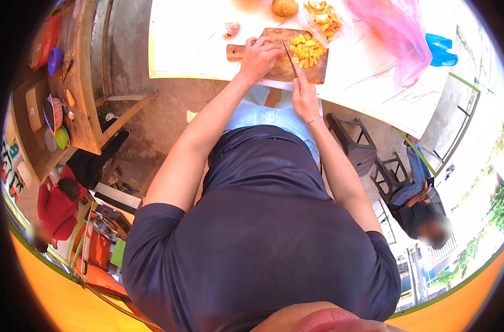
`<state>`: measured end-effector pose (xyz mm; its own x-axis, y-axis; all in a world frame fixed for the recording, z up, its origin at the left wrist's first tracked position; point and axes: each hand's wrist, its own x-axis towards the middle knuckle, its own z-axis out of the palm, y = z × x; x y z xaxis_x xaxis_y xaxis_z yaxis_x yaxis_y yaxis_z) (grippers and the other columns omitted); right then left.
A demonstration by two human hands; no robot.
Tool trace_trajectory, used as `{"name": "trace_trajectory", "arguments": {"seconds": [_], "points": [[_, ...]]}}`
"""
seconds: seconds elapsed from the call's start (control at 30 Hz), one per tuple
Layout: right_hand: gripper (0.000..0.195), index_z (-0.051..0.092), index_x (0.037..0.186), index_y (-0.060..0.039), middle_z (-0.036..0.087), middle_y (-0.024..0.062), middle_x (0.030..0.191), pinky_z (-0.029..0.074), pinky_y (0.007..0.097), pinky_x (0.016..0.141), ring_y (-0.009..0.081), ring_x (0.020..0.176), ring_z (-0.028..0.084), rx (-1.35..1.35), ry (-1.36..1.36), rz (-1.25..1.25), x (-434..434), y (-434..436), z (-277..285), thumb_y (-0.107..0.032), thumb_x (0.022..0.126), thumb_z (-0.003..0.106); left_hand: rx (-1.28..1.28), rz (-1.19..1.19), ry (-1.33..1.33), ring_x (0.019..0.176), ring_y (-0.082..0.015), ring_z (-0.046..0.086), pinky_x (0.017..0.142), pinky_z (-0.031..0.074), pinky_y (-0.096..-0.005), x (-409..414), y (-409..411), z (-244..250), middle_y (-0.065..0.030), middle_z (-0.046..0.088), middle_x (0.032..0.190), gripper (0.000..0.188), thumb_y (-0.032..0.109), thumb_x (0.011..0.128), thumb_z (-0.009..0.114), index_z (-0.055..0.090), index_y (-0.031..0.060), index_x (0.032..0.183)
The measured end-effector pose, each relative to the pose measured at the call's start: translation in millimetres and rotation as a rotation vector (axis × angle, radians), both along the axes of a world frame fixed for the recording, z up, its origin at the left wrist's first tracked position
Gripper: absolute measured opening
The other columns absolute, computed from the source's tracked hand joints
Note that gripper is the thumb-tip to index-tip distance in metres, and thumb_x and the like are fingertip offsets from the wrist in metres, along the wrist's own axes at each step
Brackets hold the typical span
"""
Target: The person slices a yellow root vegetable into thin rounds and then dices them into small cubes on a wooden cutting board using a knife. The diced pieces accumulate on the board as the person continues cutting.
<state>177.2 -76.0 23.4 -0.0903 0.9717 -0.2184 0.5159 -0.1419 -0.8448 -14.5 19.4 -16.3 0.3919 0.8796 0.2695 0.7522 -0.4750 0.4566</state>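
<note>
My left hand rests on the left half of a wooden cutting board, fingers bent down over something small that they mostly hide. A knife is in my right hand, its tip pointing away from me, close beside the left fingertips. Diced orange-yellow vegetable pieces lie heaped on the right part of the board. Just behind them, a clear plastic bag holds orange peelings. A round brown potato-like vegetable sits beyond the board, and a small reddish bundle lies to its left.
Pink plastic and a blue plastic bag lie on the white table at right. Dark stools stand below. At left is a wooden table with baskets and a bowl nearby. One person is at left, another sits at right.
</note>
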Motion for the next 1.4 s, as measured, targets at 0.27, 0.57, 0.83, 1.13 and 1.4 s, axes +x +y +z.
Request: {"name": "trace_trajectory", "arguments": {"seconds": [0.27,0.57,0.83,1.13,1.4], "points": [[0.061,0.041,0.161,-0.0167,0.060,0.0268,0.079,0.049,0.0497,0.068,0.0444,0.069,0.062,0.050,-0.079,0.036,-4,1,-7,-0.006,0.103,0.053,0.012,0.008,-0.009,0.114,-0.0178,0.064,0.099,0.043,-0.0427,0,-1,-3,0.0071,0.075,0.104,0.012,0.017,0.084,0.080,0.080,0.0169,0.096],[0.063,0.041,0.161,-0.0159,0.064,0.0284,0.083,0.051,0.0515,0.071,0.0466,0.075,0.066,0.009,-0.127,0.073,-4,6,2,-0.004,0.101,0.052,0.010,0.036,-0.054,0.111,-0.0159,0.063,0.100,0.043,-0.0445,2,-2,-7,0.0083,0.074,0.098,0.011,0.015,0.083,0.077,0.081,0.0183,0.092],[0.063,0.041,0.160,-0.0151,0.065,0.0299,0.074,0.048,0.0598,0.065,0.0494,0.067,0.064,0.026,-0.162,0.101,-7,14,-5,-0.005,0.099,0.054,0.002,0.032,-0.046,0.110,-0.0162,0.064,0.099,0.043,-0.0436,2,-2,-5,0.0075,0.075,0.098,0.010,0.015,0.083,0.079,0.080,0.0174,0.093],[0.057,0.044,0.159,-0.0185,0.066,0.0324,0.083,0.050,0.0577,0.071,0.0506,0.074,0.066,-0.034,-0.071,0.033,-5,8,-16,-0.011,0.104,0.052,0.015,0.069,-0.053,0.109,-0.0154,0.064,0.099,0.043,-0.0434,5,-2,-4,0.0082,0.075,0.098,0.006,0.018,0.084,0.078,0.079,0.0182,0.090],[0.059,0.041,0.160,-0.0188,0.066,0.0310,0.079,0.050,0.0560,0.071,0.0493,0.074,0.066,-0.082,-0.105,0.050,20,-13,-9,-0.009,0.104,0.051,0.057,0.032,-0.054,0.110,-0.0147,0.063,0.100,0.043,-0.0434,0,-5,-7,0.0087,0.074,0.098,0.009,0.015,0.084,0.075,0.080,0.0188,0.091]]}}
